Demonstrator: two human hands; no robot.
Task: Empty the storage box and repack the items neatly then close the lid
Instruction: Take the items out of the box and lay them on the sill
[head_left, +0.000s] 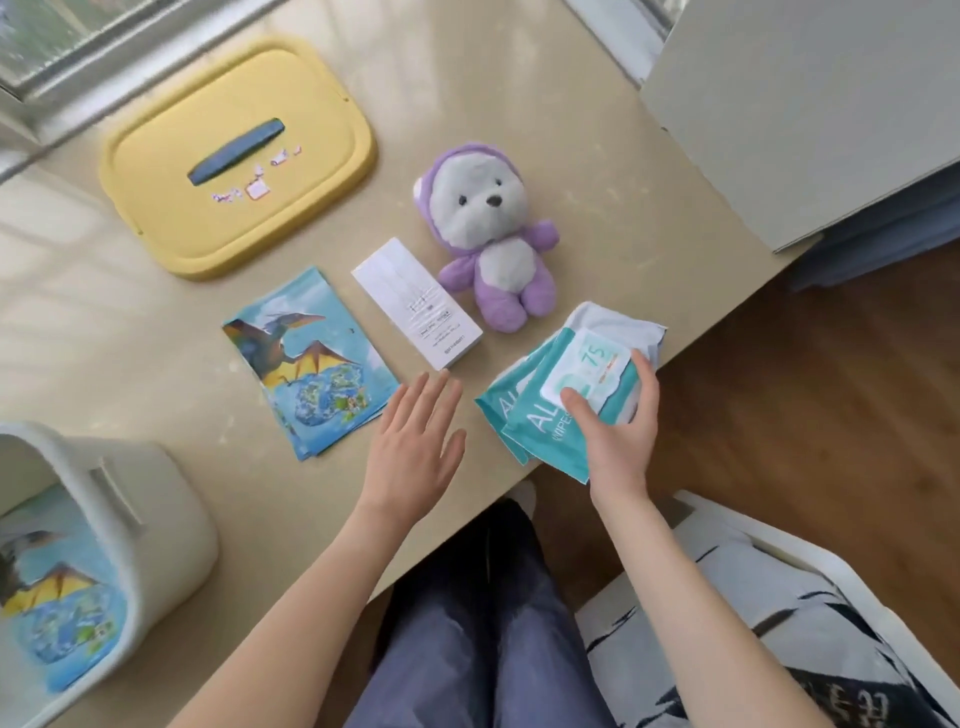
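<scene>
Box (166, 519): near left on bench (156, 364), booklet inside. Left hand (415, 447) fingers apart, empty. Right hand (623, 431) fingers clamp wipes (519, 415) overhanging the bench edge; a loosened grip could drop them. Lid (234, 156) lies farthest.

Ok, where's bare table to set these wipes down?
Widest bare table lies left of the dinosaur booklet, between the yellow lid and the storage box. Another patch lies beyond the plush bear, right of the lid. The row from booklet through white carton and bear to the wipes pack in the right hand is crowded.
</scene>
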